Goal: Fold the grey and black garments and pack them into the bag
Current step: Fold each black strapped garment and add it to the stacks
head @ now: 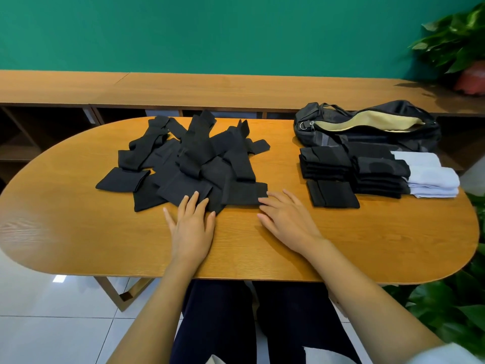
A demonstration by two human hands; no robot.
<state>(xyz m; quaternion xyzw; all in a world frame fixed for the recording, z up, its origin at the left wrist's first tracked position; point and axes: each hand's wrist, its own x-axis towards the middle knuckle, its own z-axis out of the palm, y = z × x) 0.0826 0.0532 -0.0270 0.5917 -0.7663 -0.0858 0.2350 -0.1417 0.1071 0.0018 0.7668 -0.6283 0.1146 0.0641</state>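
- Two hands of mine lie flat on the wooden table (367, 248), holding nothing.
- My left hand (193, 224) has its fingers straight and spread. The fingertips rest on the near edge of the loose black pile (183, 158).
- My right hand (286, 219) is also flat, with the fingers straight and slightly apart. Its fingertips touch the near right end of one black piece (244, 193) at the edge of that pile.
- The loose black pile sits mid-table, left of centre. It is many long black pieces crossing over one another, too overlapped for me to count.
- One dark bag (367, 127) lies at the far right of the table, with its zip open and a pale yellow lining showing.
- Two stacks of folded black pieces sit just in front of the bag. The left stack (325, 164) has about four layers, and the right stack (378, 174) has several whose edges blur together.
- One single folded black piece (332, 197) lies flat just in front of the left stack.
- About three folded pale grey pieces (430, 177) are piled against the right side of the right stack.
- Two leafy plants are in view, one at the upper right (456, 40) and one at the lower right (451, 311).
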